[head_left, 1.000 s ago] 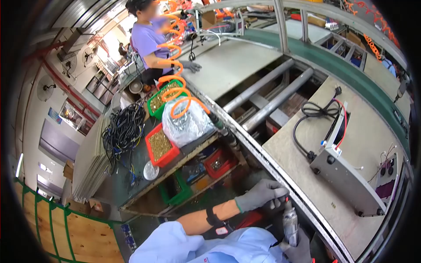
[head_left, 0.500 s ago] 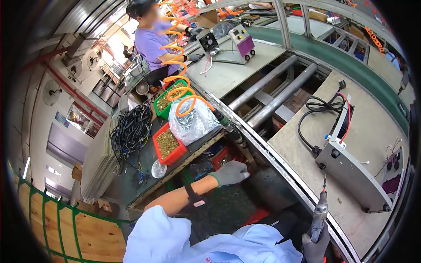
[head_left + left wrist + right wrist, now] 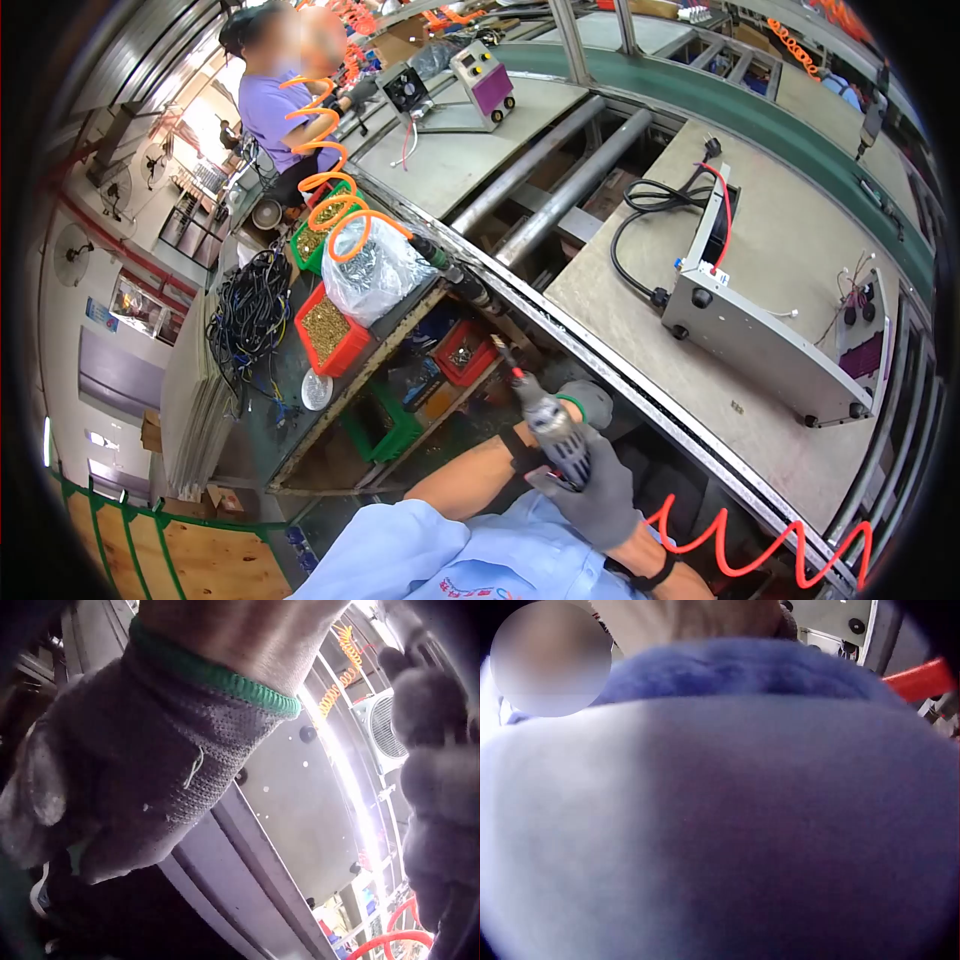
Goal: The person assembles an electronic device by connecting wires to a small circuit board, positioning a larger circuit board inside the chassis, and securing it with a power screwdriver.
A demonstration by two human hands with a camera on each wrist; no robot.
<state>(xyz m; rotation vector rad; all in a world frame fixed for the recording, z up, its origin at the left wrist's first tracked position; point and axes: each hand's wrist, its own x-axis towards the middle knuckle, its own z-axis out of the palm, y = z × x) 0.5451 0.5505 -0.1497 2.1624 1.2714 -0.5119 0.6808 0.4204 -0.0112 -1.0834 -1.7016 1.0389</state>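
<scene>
My gloved right hand [image 3: 605,490] grips a silver air screwdriver [image 3: 553,432], its bit pointing up and to the left. Behind the tool, partly covered by it, is my left hand [image 3: 594,402] in a grey glove with a green cuff. The left wrist view has this left hand [image 3: 127,765] with bent fingers; I cannot tell whether they hold anything. Fingers of the right hand [image 3: 439,772] show at that view's right edge. Blue cloth fills most of the right wrist view. A grey metal chassis [image 3: 770,345] with a black power cord [image 3: 625,255] stands on the bench to the right.
A red bin of brass-coloured screws [image 3: 328,335], a clear plastic bag [image 3: 370,275] and a black cable bundle [image 3: 250,310] lie on the left table. Metal rollers [image 3: 575,185] bridge two boards. Another person [image 3: 275,110] stands beyond, near a second chassis [image 3: 455,115]. A red coiled hose [image 3: 740,550] hangs low right.
My right hand has swung the screwdriver leftward, in front of my left hand. The left hand has moved right, away from the shelf bins. The other person has set a chassis on the far board.
</scene>
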